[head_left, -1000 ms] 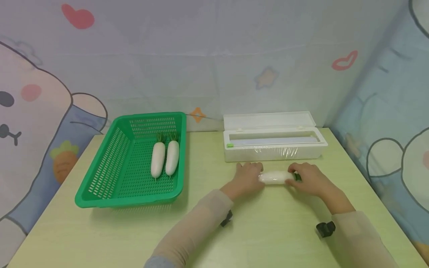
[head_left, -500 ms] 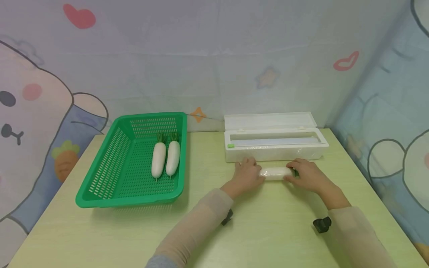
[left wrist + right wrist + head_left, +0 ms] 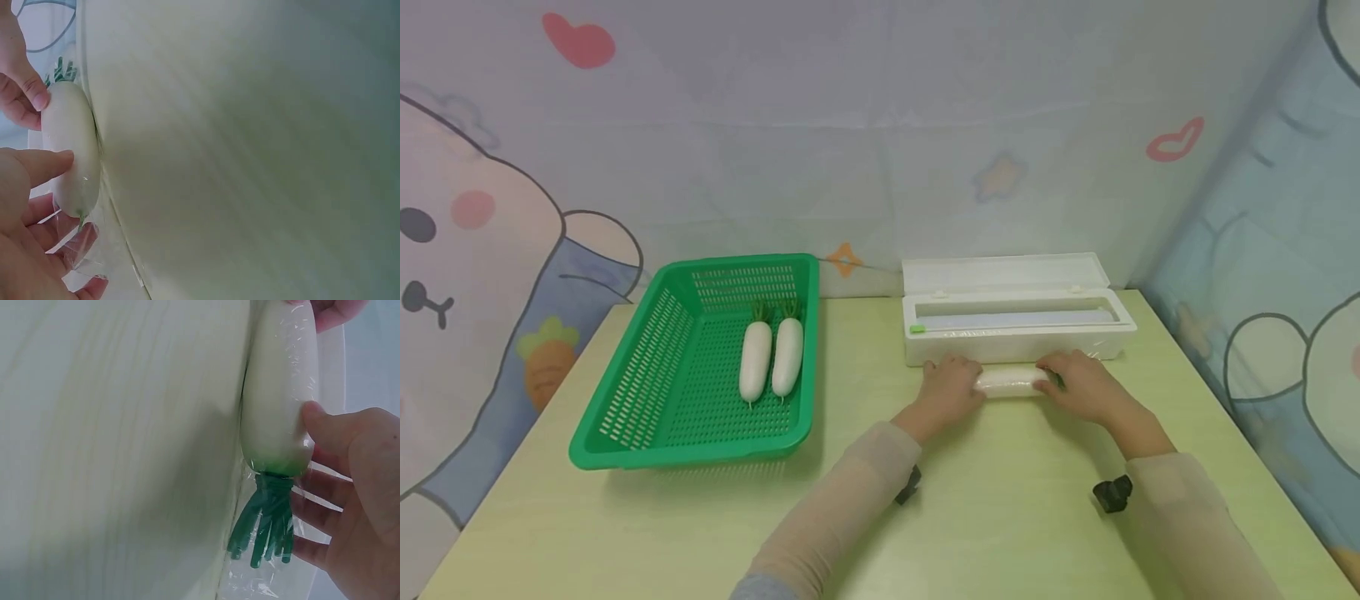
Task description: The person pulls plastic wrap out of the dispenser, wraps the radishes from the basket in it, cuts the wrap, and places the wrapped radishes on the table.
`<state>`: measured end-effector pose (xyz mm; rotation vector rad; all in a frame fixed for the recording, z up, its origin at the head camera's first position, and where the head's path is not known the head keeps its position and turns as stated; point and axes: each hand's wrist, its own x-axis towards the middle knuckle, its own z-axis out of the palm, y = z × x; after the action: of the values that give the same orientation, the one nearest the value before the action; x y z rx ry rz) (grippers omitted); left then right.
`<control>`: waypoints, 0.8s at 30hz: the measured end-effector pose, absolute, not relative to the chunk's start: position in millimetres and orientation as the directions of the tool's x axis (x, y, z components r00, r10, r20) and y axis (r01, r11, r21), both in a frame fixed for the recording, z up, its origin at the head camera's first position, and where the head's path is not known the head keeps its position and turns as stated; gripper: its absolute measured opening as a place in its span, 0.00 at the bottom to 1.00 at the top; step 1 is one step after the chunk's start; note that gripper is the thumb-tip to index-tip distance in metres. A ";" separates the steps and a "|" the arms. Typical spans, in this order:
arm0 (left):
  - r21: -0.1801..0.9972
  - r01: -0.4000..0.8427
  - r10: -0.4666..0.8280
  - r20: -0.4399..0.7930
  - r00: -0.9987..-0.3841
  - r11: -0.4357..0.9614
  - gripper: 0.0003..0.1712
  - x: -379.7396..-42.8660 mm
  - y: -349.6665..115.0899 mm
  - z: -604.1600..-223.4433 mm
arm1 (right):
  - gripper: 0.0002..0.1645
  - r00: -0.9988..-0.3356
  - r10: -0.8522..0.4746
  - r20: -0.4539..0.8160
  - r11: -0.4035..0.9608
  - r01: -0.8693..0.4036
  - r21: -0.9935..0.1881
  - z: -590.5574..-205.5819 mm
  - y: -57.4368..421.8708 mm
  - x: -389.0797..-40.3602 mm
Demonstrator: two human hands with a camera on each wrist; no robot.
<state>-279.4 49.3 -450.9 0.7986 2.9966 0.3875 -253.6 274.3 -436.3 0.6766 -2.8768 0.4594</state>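
Note:
A white radish [image 3: 1010, 382] with green leaf stubs lies crosswise on the table, just in front of the white cling film box, and is wrapped in clear film. My left hand [image 3: 949, 390] grips its root-tip end; in the left wrist view the thumb rests on the radish [image 3: 72, 137] and the fingers reach behind the loose film [image 3: 84, 253]. Around the leafy end, my right hand [image 3: 1086, 387] holds it between thumb and fingers. The green leaves [image 3: 265, 519] sit under film in the right wrist view.
The cling film box [image 3: 1018, 346] stands behind the hands with its lid raised and a green slider [image 3: 917, 329] at its left. Two more white radishes [image 3: 756, 362] lie in a green basket [image 3: 692, 457] on the left. A patterned cloth [image 3: 880, 167] hangs behind the table.
Both hands have rolled or moved the radish away from me, closer to the box. The span of film between radish and box has shortened. The basket's radishes stay put.

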 end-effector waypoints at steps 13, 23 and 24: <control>0.263 0.461 0.475 0.009 -0.880 0.848 0.18 -282.6 47.1 -449.9 | 0.19 -0.908 -0.387 0.160 0.863 -0.418 -0.282 -434.2 270.6 -261.9; 0.338 0.463 0.482 0.031 -0.875 0.819 0.28 -277.8 39.8 -441.9 | 0.24 -0.907 -0.382 0.175 0.846 -0.420 -0.330 -429.3 275.5 -255.9; 0.357 0.461 0.480 0.039 -0.877 0.813 0.28 -277.8 38.0 -440.7 | 0.24 -0.909 -0.379 0.174 0.850 -0.416 -0.323 -426.6 274.5 -254.9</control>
<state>-277.8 38.0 -440.7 0.7632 2.9406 0.5584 -254.9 274.5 -426.6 0.6291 -2.9211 0.5456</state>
